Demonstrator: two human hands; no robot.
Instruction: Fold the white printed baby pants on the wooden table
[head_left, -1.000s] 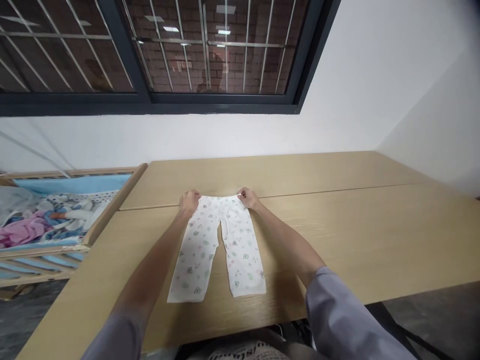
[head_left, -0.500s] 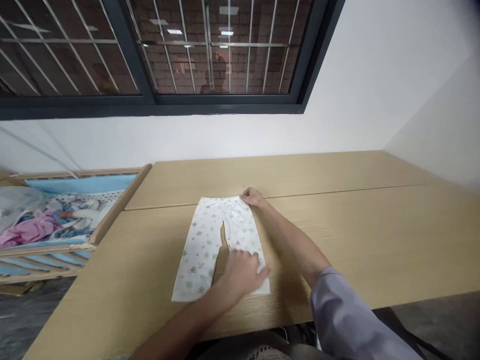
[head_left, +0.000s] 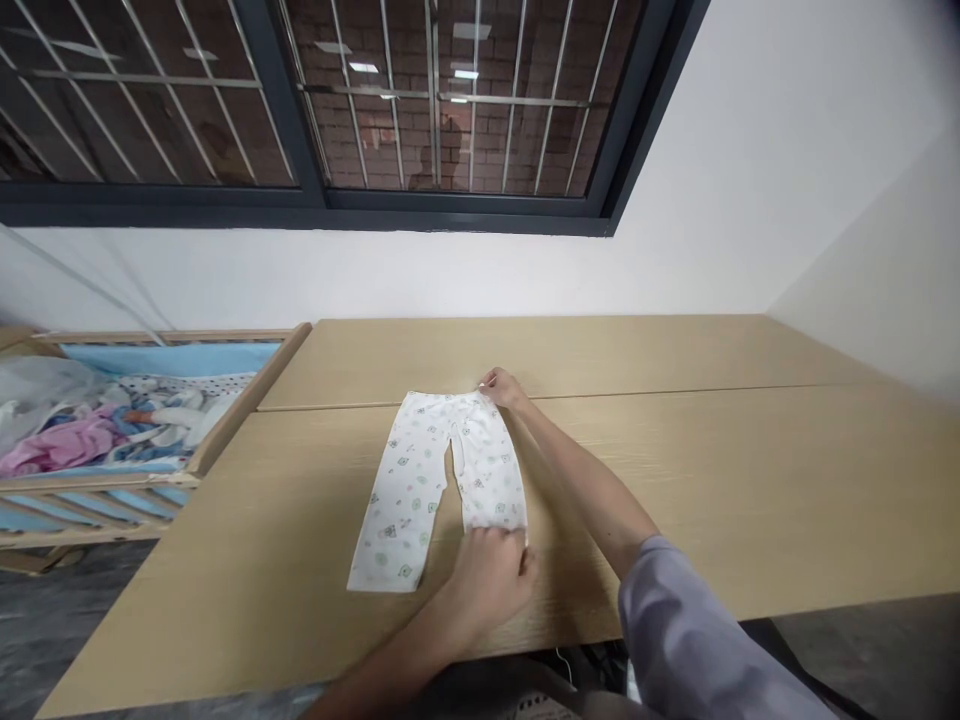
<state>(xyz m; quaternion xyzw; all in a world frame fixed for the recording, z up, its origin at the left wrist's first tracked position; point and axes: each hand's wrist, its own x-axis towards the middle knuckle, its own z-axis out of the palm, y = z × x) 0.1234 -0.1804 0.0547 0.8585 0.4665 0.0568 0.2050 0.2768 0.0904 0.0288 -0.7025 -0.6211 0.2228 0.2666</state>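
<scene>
A pair of small white pants [head_left: 409, 480] with a green and grey print lies flat on the wooden table [head_left: 675, 480], waistband toward the wall. My right hand [head_left: 502, 388] pinches the right corner of the waistband between thumb and fingers. At the lower end of the right leg, my left hand [head_left: 493, 572] is closed on the cuff, its fingers curled under and partly hidden. The left leg lies loose and flat on the wood, apart from both hands.
To the left stands a wooden crib [head_left: 247, 400] with blue lining, holding a pink cloth [head_left: 71, 445] and other crumpled fabrics. A seam runs across the tabletop. Behind it are a white wall [head_left: 450, 275] and a dark-framed barred window [head_left: 465, 205].
My left hand has moved down slightly and its fingers have closed on the right leg's cuff, which has drawn in. My right hand keeps its pinch on the waistband. The view has shifted a little.
</scene>
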